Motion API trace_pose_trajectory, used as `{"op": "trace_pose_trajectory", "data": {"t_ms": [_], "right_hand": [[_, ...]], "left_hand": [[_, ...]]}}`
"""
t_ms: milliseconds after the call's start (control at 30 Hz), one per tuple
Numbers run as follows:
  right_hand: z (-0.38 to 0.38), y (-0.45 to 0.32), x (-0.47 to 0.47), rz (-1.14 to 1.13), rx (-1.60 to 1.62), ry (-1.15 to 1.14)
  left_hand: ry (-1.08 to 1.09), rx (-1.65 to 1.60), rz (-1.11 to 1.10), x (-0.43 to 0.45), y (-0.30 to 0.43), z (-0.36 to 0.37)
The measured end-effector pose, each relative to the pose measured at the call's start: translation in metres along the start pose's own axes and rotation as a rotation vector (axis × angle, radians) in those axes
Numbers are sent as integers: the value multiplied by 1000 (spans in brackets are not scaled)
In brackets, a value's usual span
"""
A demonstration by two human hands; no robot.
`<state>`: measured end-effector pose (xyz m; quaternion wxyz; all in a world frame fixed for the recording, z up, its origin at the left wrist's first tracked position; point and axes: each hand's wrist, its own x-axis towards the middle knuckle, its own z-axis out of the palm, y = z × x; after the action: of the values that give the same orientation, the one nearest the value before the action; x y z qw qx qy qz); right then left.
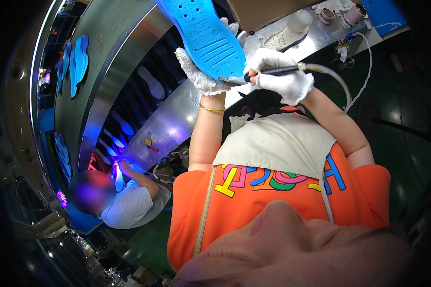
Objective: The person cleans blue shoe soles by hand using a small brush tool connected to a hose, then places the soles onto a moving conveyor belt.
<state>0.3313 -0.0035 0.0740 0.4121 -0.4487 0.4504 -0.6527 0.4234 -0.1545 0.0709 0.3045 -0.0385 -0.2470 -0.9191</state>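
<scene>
A blue shoe sole (pixel 215 46), with holes and raised lines on its face, is held up in my left hand (pixel 206 77), which wears a white knit glove. The glove's thumb is at the sole's left edge and other fingertips show past its right edge. My right hand (pixel 283 75), in a white glove with bare fingertips, grips a black-handled brush (pixel 278 70) fed by a translucent hose (pixel 332 71). The brush's tip touches the lower end of the sole.
Behind my right hand, a pale perforated shoe piece (pixel 281 37) with a clear cup on it lies on the metal bench (pixel 172 118). Tape rolls (pixel 355 14) stand farther right. Blue soles (pixel 79 64) lie on the green conveyor belt (pixel 104 25). A co-worker (pixel 129 208) sits at lower left.
</scene>
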Motion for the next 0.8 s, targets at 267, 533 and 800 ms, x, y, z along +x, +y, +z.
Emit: {"op": "trace_pose_trajectory", "data": {"t_ms": [267, 533, 800], "right_hand": [[-5, -4, 5, -98, -131, -32], [-9, -14, -7, 172, 161, -3], [0, -8, 14, -274, -354, -149]], "left_hand": [[-59, -94, -116, 5, 16, -1], [-27, 169, -233, 6, 33, -13], [40, 140, -423, 8, 39, -11]]}}
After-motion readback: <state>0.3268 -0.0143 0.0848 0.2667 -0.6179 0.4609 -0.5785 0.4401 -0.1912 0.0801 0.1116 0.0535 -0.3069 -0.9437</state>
